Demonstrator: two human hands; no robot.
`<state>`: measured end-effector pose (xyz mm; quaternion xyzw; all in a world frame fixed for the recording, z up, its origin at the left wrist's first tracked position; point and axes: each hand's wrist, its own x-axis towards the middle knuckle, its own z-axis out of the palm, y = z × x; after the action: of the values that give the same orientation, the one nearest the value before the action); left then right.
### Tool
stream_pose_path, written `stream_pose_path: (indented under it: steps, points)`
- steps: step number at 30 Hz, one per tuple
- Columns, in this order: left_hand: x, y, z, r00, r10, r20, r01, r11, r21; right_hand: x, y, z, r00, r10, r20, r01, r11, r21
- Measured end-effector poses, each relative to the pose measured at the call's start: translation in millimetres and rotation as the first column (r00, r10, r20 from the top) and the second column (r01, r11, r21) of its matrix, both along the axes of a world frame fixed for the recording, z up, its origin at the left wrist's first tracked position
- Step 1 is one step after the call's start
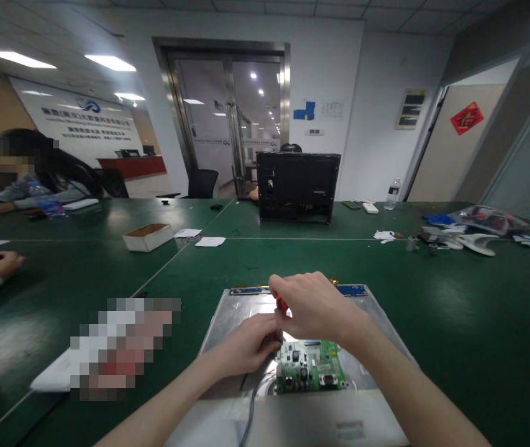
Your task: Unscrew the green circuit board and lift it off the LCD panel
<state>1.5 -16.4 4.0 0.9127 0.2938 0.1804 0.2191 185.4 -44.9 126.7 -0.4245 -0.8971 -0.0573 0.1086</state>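
the right hand point(314, 305) has its fingers closed around an orange-handled screwdriver point(281, 303), of which only a sliver of handle shows under the knuckles; the tip is hidden, pointing down toward the far left corner of the green circuit board point(309, 366). the left hand point(246, 345) sits just left of it, fingers curled and pinched at something small beside the board's near-left edge, but what they grip i cannot tell, since the right hand covers that spot. the board lies on the bare metal back panel point(241, 310) of a monitor lying flat on the green tabletop point(455, 323), near the middle of the panel. a grey cable point(251, 403) runs from the board toward the near edge. a narrow blue strip board point(352, 289) lies along the panel's far edge. the step in hand looks like working a screw at the board's corner; the next move seems to call for a steady, upright driver and a left hand bracing close by. further off stand a black monitor housing point(298, 186) and, to the left, a small cardboard box point(148, 236)
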Motion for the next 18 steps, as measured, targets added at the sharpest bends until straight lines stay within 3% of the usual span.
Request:
stream_pose_path:
  steps: [7,18]
  points:
    - [1.2,-2.1,0.7,0.993,0.065,-0.103,-0.062,0.997,0.036,-2.5,2.0,-0.3,0.998,-0.056,0.025,0.055,0.998,0.020]
    - [2.5,-0.8,-3.7,0.990,0.076,-0.122,-0.069,0.996,0.055,-4.7,1.5,-4.1,0.999,-0.050,-0.012,0.051,0.997,0.063]
